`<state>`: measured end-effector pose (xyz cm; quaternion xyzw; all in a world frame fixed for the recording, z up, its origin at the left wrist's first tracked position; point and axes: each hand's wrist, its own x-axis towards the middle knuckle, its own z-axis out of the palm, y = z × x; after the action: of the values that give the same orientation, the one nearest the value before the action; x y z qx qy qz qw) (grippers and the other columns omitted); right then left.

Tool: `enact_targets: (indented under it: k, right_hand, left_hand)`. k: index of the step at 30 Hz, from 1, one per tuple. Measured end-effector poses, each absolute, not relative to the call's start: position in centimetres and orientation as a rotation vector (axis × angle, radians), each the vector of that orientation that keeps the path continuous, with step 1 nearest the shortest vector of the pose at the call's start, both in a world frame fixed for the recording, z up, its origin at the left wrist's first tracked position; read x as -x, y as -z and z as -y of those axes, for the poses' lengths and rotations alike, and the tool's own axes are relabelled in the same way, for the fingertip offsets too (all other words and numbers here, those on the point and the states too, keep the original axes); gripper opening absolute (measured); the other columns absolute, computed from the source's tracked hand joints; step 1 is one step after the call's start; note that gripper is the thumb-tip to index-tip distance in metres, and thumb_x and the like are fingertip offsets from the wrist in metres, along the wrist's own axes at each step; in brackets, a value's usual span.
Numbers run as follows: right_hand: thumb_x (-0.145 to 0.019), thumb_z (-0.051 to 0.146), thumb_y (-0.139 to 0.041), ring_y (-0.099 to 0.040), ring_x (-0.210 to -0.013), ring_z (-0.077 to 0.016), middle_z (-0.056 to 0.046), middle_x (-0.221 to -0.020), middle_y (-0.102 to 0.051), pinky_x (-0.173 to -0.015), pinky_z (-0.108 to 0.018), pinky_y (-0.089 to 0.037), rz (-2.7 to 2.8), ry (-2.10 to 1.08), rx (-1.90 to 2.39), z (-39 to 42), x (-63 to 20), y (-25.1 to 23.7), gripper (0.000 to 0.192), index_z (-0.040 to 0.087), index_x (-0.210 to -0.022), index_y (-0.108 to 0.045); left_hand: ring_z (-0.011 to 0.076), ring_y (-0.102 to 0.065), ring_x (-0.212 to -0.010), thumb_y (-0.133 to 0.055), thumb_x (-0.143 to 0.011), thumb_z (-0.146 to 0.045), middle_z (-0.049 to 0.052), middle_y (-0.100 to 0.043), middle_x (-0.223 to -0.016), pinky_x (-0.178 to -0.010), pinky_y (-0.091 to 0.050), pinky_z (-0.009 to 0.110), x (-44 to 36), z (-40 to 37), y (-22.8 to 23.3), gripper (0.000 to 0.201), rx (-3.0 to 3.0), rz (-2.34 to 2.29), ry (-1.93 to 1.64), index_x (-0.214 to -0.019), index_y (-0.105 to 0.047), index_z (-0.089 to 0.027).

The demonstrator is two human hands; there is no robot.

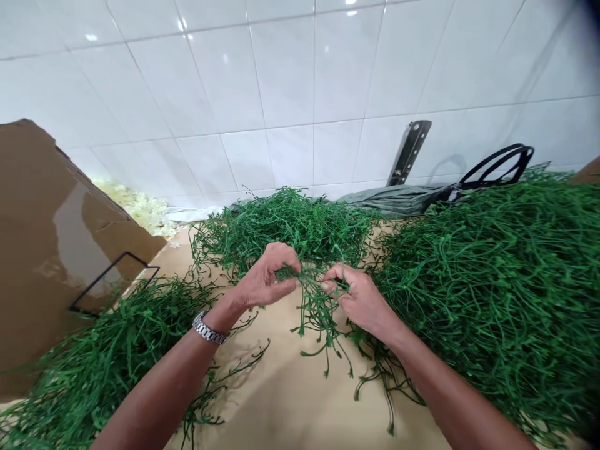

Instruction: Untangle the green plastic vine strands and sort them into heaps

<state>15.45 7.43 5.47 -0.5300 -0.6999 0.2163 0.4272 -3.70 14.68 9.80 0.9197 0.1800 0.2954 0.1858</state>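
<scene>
Between my hands hangs a loose bunch of green artificial stems [323,306], thin and branched with small knobbed tips. My left hand [269,275], with a metal watch on its wrist, curls around the left end of the bunch. Thumb and fingers of my right hand [351,294] pinch stems at the right end. Just behind the hands lies a heap of the same green stems [285,222]. A larger pile of green stems [497,269] spreads to the right, and another pile [140,331] lies on the left, partly under my left forearm.
Beneath everything is a tan work surface [285,387]. At left stands a cardboard box [70,250] with a black wire frame [112,281] by it; pale yellow pieces [140,206] lie behind. A perforated metal strip [410,153] leans on the tiled wall [290,81], near black handles [499,165] and grey cloth [394,200].
</scene>
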Motion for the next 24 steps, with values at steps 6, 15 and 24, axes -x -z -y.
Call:
enact_targets:
  k: [6, 15, 24]
  right_hand:
    - [-0.078, 0.012, -0.047, -0.048, -0.068, -0.0129, -0.001, -0.074, -0.053, -0.062, -0.023, -0.034, 1.89, -0.302, 1.347, -7.4, -15.2, -5.5, 0.007, 0.017, -0.076, -0.051]
    - [-0.082, 0.017, -0.044, -0.052, -0.069, -0.0158, -0.005, -0.08, -0.057, -0.058, -0.025, -0.032, 1.961, -0.03, 1.558, -7.9, -14.6, -5.3, 0.011, 0.016, -0.08, -0.055]
    - [-0.078, 0.028, -0.053, -0.053, -0.072, -0.0138, -0.002, -0.081, -0.059, -0.063, -0.024, -0.038, 1.739, -0.665, 1.419, -8.5, -15.2, -6.4, 0.016, 0.018, -0.091, -0.056]
  left_hand:
    - [0.0149, -0.045, -0.071, -0.051, -0.082, -0.036, 0.0, -0.051, -0.064, -0.079, -0.031, 0.034, 3.1, -14.3, -9.9, 0.022, -2.727, -0.504, -0.66, -0.074, -0.059, -0.017]
    - [0.0167, -0.046, -0.083, -0.038, -0.088, -0.029, 0.006, -0.054, -0.08, -0.083, -0.034, 0.034, 2.4, -12.6, -10.3, 0.023, -2.681, -0.437, -0.582, -0.072, -0.05, -0.016]
    - [0.0142, -0.044, -0.066, -0.045, -0.081, -0.018, -0.001, -0.049, -0.059, -0.078, -0.031, 0.034, 3.5, -12.9, -9.9, 0.016, -2.862, -0.664, -0.26, -0.068, -0.054, -0.016]
